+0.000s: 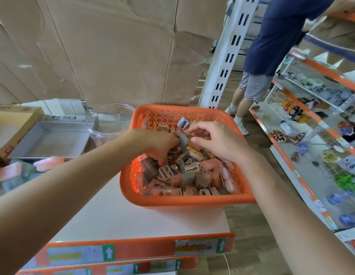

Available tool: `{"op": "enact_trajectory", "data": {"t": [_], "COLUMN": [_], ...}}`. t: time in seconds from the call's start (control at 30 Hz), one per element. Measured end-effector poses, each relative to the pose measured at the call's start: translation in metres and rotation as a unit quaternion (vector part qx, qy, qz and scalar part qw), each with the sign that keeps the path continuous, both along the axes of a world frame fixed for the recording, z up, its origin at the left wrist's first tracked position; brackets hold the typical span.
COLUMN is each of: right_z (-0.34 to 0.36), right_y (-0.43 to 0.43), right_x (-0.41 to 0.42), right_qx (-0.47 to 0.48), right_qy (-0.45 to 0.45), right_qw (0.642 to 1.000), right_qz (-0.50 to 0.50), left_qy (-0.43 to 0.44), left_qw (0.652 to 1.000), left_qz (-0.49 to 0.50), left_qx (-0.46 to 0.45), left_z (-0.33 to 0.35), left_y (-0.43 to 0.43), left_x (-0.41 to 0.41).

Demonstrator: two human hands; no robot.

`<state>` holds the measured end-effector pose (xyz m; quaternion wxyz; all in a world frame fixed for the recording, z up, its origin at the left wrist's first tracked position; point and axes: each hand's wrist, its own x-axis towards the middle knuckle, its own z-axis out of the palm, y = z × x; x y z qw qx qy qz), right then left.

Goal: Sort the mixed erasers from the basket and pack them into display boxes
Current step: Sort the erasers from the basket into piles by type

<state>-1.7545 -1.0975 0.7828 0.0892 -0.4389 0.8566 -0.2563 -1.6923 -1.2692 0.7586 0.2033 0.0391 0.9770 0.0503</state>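
An orange perforated basket (pixel 192 201) stands on the white shelf top, filled with several mixed erasers (pixel 184 173) in grey, pink and printed sleeves. Both hands reach into it. My left hand (pixel 160 143) curls down among the erasers and grips a grey eraser (pixel 183 142) that sticks up by its fingers. My right hand (pixel 214 139) hovers just right of it, fingers bent, pinching a small pale piece near the basket's far side. A grey display box (pixel 53 141) with Korean lettering lies open at the left.
A clear plastic tub (pixel 111 124) stands between box and basket. Pink packets (pixel 47 163) lie at the left. Big cardboard cartons (pixel 113 46) rise behind. A person in shorts (pixel 258 72) stands in the aisle by a white upright (pixel 226 56). Stocked orange shelves (pixel 315 147) run along the right.
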Motion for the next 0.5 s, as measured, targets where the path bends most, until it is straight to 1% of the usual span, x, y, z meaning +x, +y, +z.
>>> {"op": "enact_trajectory", "data": {"t": [0.27, 0.5], "right_z": [-0.0009, -0.0019], "right_y": [0.0012, 0.0017], "right_x": [-0.0002, 0.0008], "right_qx": [-0.006, -0.005], "right_qy": [-0.008, -0.013], "right_qw": [1.000, 1.000], "right_qz": [-0.008, -0.006], "left_qy": [-0.014, -0.032], "left_qw": [1.000, 0.999], "left_qz": [-0.005, 0.008], "left_qx": [0.002, 0.029], "left_z": [0.0017, 0.0075], "left_y": [-0.0014, -0.0004], "left_x": [-0.0006, -0.0009]}}
